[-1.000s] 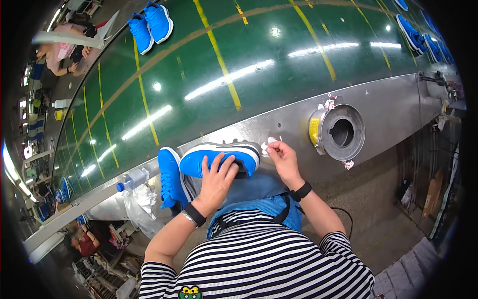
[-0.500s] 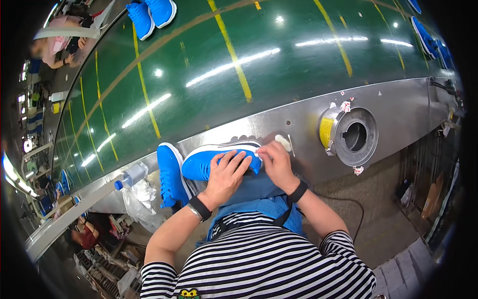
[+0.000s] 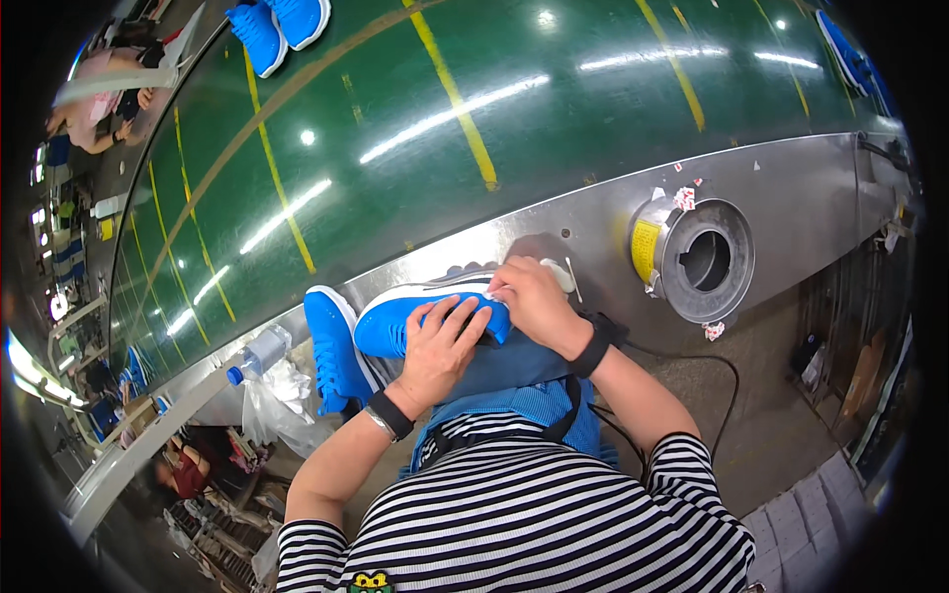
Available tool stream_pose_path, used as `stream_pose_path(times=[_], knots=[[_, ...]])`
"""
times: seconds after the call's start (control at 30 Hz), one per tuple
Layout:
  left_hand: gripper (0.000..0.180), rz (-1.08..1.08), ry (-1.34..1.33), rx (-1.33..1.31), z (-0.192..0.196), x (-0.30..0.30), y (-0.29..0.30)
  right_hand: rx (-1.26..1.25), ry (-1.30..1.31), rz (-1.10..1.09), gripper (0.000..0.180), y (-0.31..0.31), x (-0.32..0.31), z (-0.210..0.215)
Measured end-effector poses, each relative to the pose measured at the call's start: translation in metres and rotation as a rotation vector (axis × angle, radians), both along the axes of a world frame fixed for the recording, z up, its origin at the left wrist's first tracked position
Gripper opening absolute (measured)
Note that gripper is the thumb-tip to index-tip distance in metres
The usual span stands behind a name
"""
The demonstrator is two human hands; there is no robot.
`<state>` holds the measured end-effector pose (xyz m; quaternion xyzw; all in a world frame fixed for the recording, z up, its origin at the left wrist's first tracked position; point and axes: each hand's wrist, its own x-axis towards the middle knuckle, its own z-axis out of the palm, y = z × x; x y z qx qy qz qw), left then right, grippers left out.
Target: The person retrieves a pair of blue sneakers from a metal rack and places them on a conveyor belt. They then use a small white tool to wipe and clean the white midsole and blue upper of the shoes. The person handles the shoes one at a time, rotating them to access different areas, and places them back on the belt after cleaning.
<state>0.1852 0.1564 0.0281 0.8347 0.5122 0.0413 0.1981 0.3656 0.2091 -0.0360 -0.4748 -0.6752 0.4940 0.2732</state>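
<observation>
A blue sneaker with a white sole (image 3: pixel 395 318) lies on its side on my lap, against the steel edge of the conveyor. My left hand (image 3: pixel 443 346) presses down over its opening and holds it. My right hand (image 3: pixel 529 299) grips the shoe's toe end, with a small white piece (image 3: pixel 560 276) at the fingertips. A second blue sneaker (image 3: pixel 331 346) stands upright just left of the first, untouched.
A green conveyor belt with yellow lines (image 3: pixel 474 128) runs past, carrying a blue pair (image 3: pixel 277 25) far off. A round steel opening with a yellow label (image 3: pixel 704 259) sits to the right. A plastic bottle (image 3: pixel 255 356) and bag (image 3: pixel 282 395) lie left.
My right hand came back from the steel ledge onto the shoe's toe. My left hand stayed on the shoe. The view shifted slightly closer.
</observation>
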Motion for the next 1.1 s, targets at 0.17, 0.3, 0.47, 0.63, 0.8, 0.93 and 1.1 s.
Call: stream_pose_path(times=[0.17,0.3,0.47,0.63,0.8,0.93,1.1], knots=[[0.065,0.005,0.018,-0.016,0.004,0.001,0.001,-0.043,-0.015,-0.044,0.008,-0.017,0.010,0.006],[0.066,-0.006,0.011,0.017,0.001,0.001,0.001,-0.039,0.023,-0.114,0.009,-0.018,0.007,0.002],[0.067,-0.018,0.027,-0.004,0.002,0.002,0.002,0.030,0.024,-0.082,0.008,-0.001,-0.007,0.001],[0.067,-0.022,0.032,-0.001,0.004,0.004,0.003,0.066,0.098,-0.310,0.005,-0.048,0.004,0.001],[0.067,-0.030,0.026,-0.005,0.006,0.003,0.004,-0.017,0.015,-0.063,0.005,-0.107,0.011,-0.010],[0.066,-0.073,0.014,0.013,0.015,0.001,-0.001,-0.275,0.184,-0.390,0.005,-0.101,0.027,0.013],[0.047,-0.328,0.061,0.120,0.018,-0.019,-0.034,-0.334,0.163,-0.442,0.007,-0.077,0.051,0.028]])
